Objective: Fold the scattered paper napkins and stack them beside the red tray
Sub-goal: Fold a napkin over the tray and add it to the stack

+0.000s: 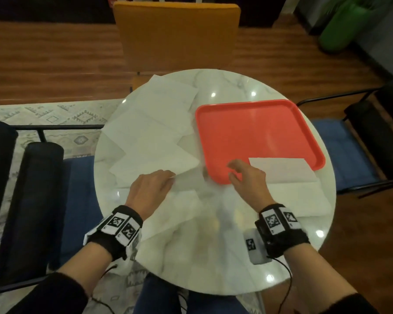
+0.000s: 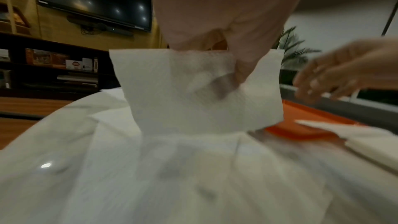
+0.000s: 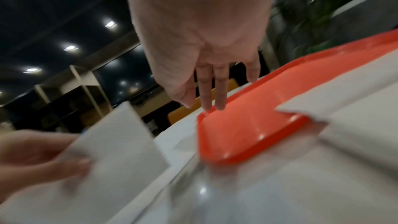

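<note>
- The left hand [image 1: 150, 189] pinches the top edge of a white embossed paper napkin [image 2: 200, 89] between thumb and fingers; the sheet hangs lifted off the round white marble-patterned table [image 1: 213, 257], its lower part trailing onto the tabletop.
- In the head view this held napkin shows as a blurred sheet near the table's front centre, just left of the near-left corner of the red plastic rectangular tray [image 1: 259, 132].
- The right hand [image 1: 247, 180] hovers above the tray's near-left corner with fingers loosely extended and slightly apart, thumb out to the side; it holds nothing.
- In the right wrist view the fingertips [image 3: 219, 101] point down toward the tray rim; whether they touch it cannot be told.
- A folded white napkin [image 1: 284, 169] lies across the tray's near edge, partly on the rim and partly on the table.
- Beneath and just in front of it another flat white napkin [image 1: 304, 200] lies on the table to the right.
- Several unfolded white napkins [image 1: 154, 128] lie overlapping on the left half of the table, beside the tray's left side.
- An orange upholstered chair [image 1: 177, 35] stands behind the table, on a brown wooden floor [image 1: 43, 64].
</note>
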